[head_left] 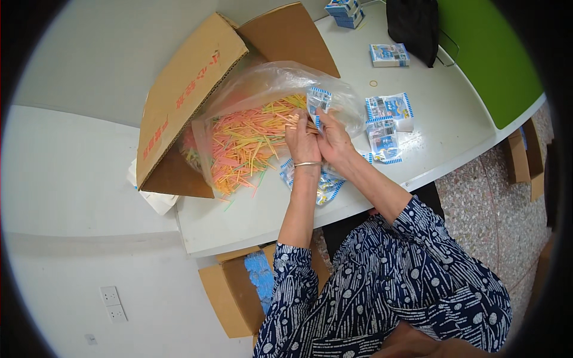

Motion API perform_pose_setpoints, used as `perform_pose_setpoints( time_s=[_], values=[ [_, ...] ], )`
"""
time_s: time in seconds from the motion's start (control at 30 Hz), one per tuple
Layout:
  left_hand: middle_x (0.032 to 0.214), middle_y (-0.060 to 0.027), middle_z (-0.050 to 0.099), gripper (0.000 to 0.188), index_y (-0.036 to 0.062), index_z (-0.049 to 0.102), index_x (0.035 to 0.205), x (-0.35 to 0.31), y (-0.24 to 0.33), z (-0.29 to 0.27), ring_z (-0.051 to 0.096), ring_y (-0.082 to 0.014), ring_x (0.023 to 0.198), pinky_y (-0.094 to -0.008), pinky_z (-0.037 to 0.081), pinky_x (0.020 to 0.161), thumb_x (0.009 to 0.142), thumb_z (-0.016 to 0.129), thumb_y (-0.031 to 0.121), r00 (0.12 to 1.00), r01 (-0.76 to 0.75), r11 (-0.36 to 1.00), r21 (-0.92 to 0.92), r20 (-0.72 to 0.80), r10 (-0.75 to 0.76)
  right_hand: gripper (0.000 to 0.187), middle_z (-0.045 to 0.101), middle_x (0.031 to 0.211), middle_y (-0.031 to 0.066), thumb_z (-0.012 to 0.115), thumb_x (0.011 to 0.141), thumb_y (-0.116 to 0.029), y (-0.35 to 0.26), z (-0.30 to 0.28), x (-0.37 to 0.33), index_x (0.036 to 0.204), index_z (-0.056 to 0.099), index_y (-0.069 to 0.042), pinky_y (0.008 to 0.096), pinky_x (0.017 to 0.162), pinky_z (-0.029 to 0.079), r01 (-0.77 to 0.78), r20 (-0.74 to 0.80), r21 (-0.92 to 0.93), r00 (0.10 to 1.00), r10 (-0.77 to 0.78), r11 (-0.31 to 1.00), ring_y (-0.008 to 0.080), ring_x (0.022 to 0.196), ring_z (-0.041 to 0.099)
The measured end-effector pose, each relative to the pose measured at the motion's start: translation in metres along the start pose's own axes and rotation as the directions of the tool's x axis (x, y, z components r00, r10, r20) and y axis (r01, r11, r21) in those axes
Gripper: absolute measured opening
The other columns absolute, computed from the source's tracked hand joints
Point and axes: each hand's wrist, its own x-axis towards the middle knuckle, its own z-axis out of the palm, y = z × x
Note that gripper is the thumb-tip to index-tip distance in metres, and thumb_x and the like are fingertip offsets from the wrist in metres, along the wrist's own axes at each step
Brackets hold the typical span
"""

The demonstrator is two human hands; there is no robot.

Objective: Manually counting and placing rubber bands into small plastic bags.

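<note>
My left hand (302, 142), with a bracelet at its wrist, is closed around a few thin sticks at the edge of a heap of pink, yellow and green sticks (245, 140). The heap spills from a clear plastic bag (280, 76) inside a tipped cardboard box (185, 89). Pressed close beside it, my right hand (335, 140) grips a small blue-and-white packet (319, 98) that stands up above the fingers. Whether any sticks are inside that packet I cannot make out. More blue-and-white packets (328, 186) lie under my wrists, partly covered by them.
To the right, flat packets (385, 128) overlap on the white table (439, 134). A rubber band (373, 83), a packet stack (389, 55), further packets (346, 13) and a black bag (413, 27) are farther back. Below the table edge stands an open carton (230, 292) with blue contents.
</note>
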Motion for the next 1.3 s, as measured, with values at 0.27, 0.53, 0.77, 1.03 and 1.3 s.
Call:
perform_pose_setpoints(
  time_s=[0.27, 0.53, 0.77, 1.03, 1.3],
  values=[
    [0.097, -0.0117, 0.058, 0.027, -0.0011, 0.05, 0.101, 0.031, 0.012, -0.019, 0.058, -0.0229, 0.092, -0.0379, 0.049, 0.085, 0.098, 0.042, 0.025, 0.968, 0.197, 0.976, -0.096, -0.138, -0.209, 0.019, 0.064, 0.092, 0.0043, 0.06, 0.089, -0.016, -0.032, 0.004, -0.016, 0.101, 0.06, -0.001, 0.025, 0.075, 0.047, 0.053, 0.096, -0.449, 0.995, -0.011, 0.892, 0.0104, 0.083, 0.059],
    [0.103, -0.0153, 0.055, 0.028, 0.002, 0.047, 0.094, 0.038, 0.065, -0.03, 0.056, -0.0318, 0.1, -0.0525, 0.045, 0.092, 0.099, 0.034, 0.027, 0.966, 0.248, 0.847, -0.471, 0.051, -0.254, 0.021, 0.066, 0.078, 0.0008, 0.065, 0.085, -0.022, -0.103, 0.007, -0.045, 0.089, 0.069, -0.002, 0.019, 0.064, 0.045, 0.074, 0.185, -0.897, 0.958, 0.218, 0.435, 0.0033, 0.068, 0.057],
    [0.103, -0.0188, 0.054, 0.025, 0.0025, 0.044, 0.098, 0.019, 0.063, 0.019, 0.054, -0.037, 0.106, -0.054, 0.044, 0.096, 0.1, 0.032, 0.024, 0.944, 0.291, 0.883, -0.368, -0.04, -0.328, 0.019, 0.068, 0.08, 0.003, 0.069, 0.082, -0.018, -0.119, -0.007, -0.043, 0.089, 0.07, 0.0, 0.0197, 0.068, 0.046, -0.02, 0.158, -0.912, 0.905, 0.395, 0.409, 0.0053, 0.072, 0.06],
    [0.104, -0.0234, 0.054, 0.019, 0.0025, 0.042, 0.098, -0.009, 0.057, 0.026, 0.05, -0.0425, 0.112, -0.0542, 0.044, 0.097, 0.098, 0.038, 0.021, 0.92, 0.387, 0.894, -0.225, 0.027, -0.392, 0.022, 0.069, 0.085, 0.0055, 0.069, 0.081, -0.016, -0.12, -0.006, -0.051, 0.093, 0.069, 0.003, 0.0211, 0.072, 0.048, -0.085, 0.154, -0.882, 0.877, 0.454, 0.463, 0.0067, 0.076, 0.061],
    [0.104, -0.0239, 0.057, 0.022, 0.0017, 0.045, 0.098, -0.019, 0.047, 0.024, 0.053, -0.0399, 0.112, -0.0474, 0.045, 0.097, 0.095, 0.048, 0.023, 0.944, 0.297, 0.949, 0.105, 0.116, -0.309, 0.029, 0.069, 0.094, 0.0086, 0.07, 0.08, -0.015, -0.122, -0.019, -0.048, 0.101, 0.067, 0.005, 0.0213, 0.079, 0.048, -0.098, 0.153, -0.89, 0.856, 0.494, 0.446, 0.0096, 0.082, 0.063]
  ],
)
